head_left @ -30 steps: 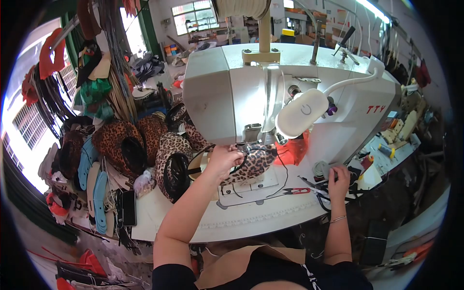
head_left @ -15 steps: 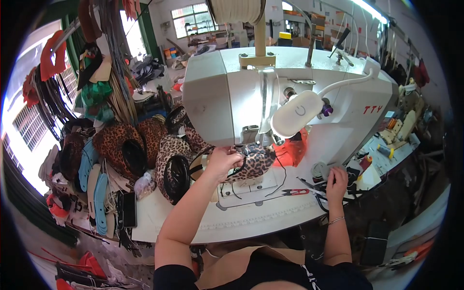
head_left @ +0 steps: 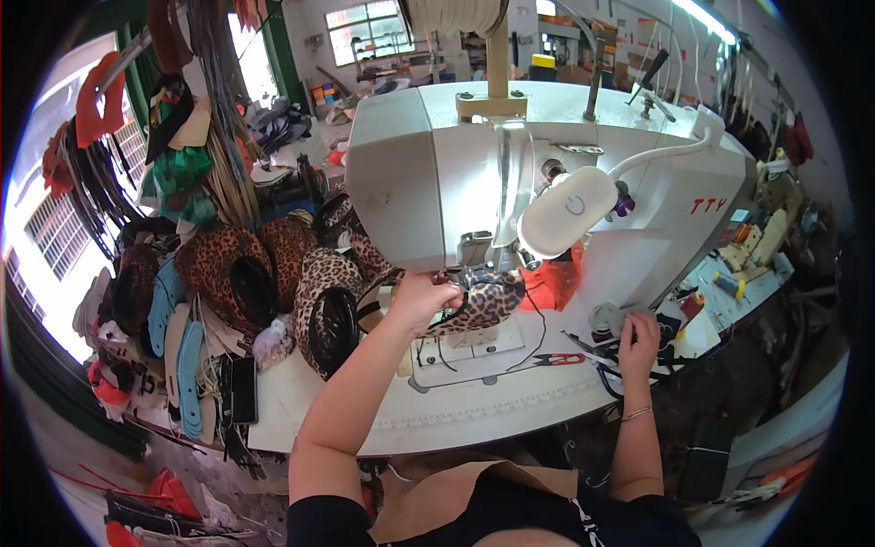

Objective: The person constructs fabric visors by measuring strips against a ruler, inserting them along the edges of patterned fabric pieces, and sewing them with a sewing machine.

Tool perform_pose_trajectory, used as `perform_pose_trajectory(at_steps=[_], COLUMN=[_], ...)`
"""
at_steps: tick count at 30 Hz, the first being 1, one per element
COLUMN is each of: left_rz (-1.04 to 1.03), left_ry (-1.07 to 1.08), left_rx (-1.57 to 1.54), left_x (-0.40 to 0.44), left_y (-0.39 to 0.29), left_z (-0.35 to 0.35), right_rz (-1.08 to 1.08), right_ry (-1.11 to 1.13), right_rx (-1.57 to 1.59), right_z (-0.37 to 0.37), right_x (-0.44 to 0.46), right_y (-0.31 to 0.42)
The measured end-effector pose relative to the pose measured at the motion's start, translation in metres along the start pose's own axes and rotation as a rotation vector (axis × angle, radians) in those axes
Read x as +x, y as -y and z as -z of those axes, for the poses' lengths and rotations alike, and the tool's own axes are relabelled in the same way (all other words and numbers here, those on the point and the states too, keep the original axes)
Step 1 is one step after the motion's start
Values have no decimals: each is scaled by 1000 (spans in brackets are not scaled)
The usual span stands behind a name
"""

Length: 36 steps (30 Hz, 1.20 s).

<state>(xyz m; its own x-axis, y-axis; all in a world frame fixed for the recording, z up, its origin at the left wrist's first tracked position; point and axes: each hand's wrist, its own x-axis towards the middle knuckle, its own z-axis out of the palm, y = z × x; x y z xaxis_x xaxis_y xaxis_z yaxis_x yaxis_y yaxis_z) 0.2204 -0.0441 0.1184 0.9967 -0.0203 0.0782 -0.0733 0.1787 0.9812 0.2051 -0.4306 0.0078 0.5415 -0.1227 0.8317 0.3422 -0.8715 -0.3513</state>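
My left hand point(head_left: 427, 303) pinches the edge of a leopard-print fabric piece point(head_left: 488, 303) with dark trim, under the head of a white sewing machine point(head_left: 392, 178). Part of that edge is hidden by the fingers. Loose dark cords trail from the piece onto the machine bed. My right hand point(head_left: 641, 341) rests at the table's right edge, its fingers loosely apart, beside a grey coil point(head_left: 605, 317) and black straps point(head_left: 609, 381). Red-handled thread snips point(head_left: 560, 359) lie on the table left of it.
Leopard-print bags point(head_left: 228, 273) are heaped on the left, with blue strips point(head_left: 189, 381) and a black phone point(head_left: 242, 390) nearer me. A white lamp point(head_left: 569, 211) hangs before the machine arm. Behind the leopard-print piece lies red material point(head_left: 556, 281).
The view has shifted slightly. My left hand keeps its pinch on the leopard-print piece, which sits almost unchanged under the machine head. My right hand stays by the coil.
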Motion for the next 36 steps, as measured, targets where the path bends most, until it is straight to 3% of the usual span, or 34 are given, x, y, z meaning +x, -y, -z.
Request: perform_pose_trajectory(at_steps=[16, 19, 22, 29, 33, 36], left_rz=[-21, -22, -20, 13, 25, -10], left_ry=[32, 4, -35, -72, -90, -133], left_rx=[4, -6, 13, 98, 61, -13], left_x=[0, 3, 4, 6, 7, 0], left_y=[1, 4, 5, 6, 8, 9], left_z=[3, 4, 2, 2, 2, -4], right_rz=[24, 98, 176, 356, 239, 328], right_ry=[-48, -107, 382, 524, 605, 546], right_rx=[-3, -84, 138, -76, 76, 46], right_z=[-2, 8, 8, -8, -15, -17], right_x=[-3, -1, -16, -46, -53, -53], right_y=[0, 35, 42, 58, 57, 60])
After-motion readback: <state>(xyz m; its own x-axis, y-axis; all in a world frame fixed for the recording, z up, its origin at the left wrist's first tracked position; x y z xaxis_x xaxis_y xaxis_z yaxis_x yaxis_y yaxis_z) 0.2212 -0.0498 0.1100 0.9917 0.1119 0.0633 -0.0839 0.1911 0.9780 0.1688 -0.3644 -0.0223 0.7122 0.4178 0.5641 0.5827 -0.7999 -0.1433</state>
